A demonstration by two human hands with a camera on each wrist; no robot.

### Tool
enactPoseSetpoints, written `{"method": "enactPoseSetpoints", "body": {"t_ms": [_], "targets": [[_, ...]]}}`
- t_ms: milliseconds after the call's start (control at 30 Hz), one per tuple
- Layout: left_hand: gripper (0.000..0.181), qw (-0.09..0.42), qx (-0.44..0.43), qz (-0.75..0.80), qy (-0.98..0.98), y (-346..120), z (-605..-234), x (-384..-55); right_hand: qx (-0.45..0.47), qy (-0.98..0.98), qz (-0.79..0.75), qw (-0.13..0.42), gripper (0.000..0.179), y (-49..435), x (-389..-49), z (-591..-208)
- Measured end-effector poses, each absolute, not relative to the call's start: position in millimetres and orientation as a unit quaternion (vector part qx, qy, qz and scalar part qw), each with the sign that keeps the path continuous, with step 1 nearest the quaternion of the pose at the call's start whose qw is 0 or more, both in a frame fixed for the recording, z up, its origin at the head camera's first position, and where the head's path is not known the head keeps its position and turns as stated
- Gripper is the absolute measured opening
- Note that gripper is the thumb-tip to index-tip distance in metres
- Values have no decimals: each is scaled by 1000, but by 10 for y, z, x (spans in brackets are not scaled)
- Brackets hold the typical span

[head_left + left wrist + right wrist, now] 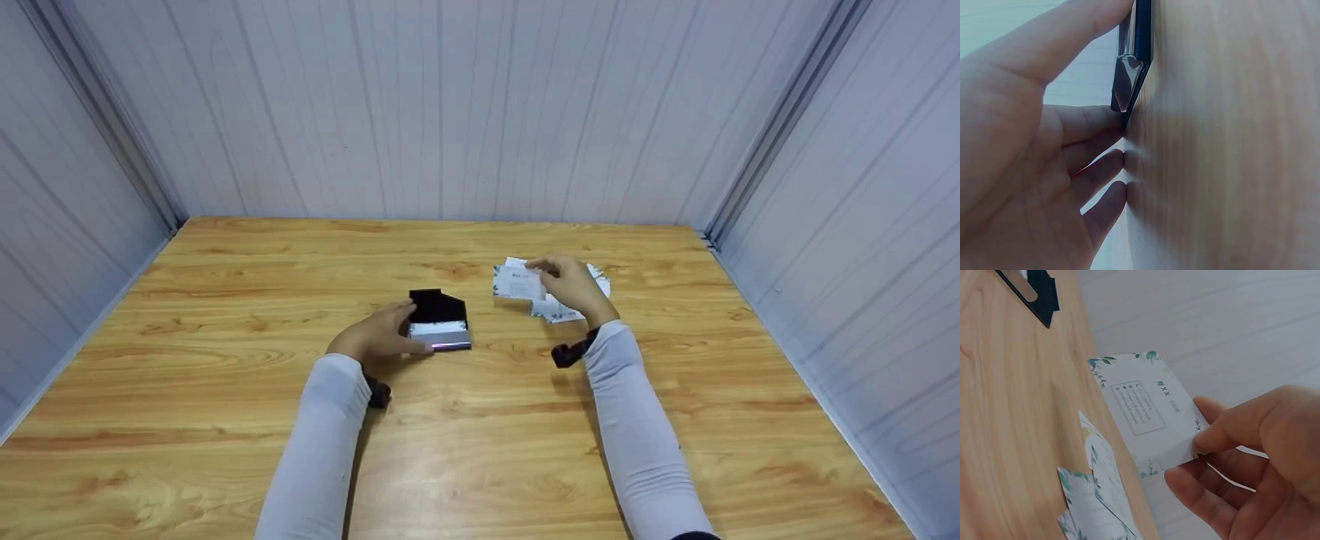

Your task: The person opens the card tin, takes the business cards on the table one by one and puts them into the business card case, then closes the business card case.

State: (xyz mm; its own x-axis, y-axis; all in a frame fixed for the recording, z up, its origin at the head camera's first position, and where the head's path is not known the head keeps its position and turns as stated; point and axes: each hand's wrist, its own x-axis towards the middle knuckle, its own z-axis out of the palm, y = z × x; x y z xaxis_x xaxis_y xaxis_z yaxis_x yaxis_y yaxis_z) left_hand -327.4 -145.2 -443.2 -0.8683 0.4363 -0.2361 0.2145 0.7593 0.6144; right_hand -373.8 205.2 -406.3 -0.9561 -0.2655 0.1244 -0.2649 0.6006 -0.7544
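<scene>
My right hand [571, 286] pinches one white business card [1143, 408] by its edge, between thumb and fingers. Green leaf prints decorate the card's corners, and lines of text cross its face. Below it, several similar loose cards [1098, 506] overlap on the table, partly hidden by the hand in the head view. To the left, an opened black business card case [439, 306] with a shiny metal front lies on the table, a white card showing inside. My left hand [379, 332] holds the case at its left side, thumb at the front edge and fingers toward the back.
The wooden table [450, 465] runs back to a pale panelled wall [450, 112], with further panels at left and right. Dark wrist-worn cameras hang under both wrists, above the white sleeves [645, 427].
</scene>
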Motion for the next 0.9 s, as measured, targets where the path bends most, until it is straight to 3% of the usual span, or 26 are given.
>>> {"method": "enactPoseSetpoints", "body": {"t_ms": [633, 900], "targets": [[96, 190, 174, 301, 918, -1419, -4416, -3241, -210, 867, -450, -47, 21, 1495, -3714, -4233], [98, 190, 165, 296, 921, -1391, -4395, -3238, -254, 854, -452, -41, 26, 1252, -3637, -4322]]}}
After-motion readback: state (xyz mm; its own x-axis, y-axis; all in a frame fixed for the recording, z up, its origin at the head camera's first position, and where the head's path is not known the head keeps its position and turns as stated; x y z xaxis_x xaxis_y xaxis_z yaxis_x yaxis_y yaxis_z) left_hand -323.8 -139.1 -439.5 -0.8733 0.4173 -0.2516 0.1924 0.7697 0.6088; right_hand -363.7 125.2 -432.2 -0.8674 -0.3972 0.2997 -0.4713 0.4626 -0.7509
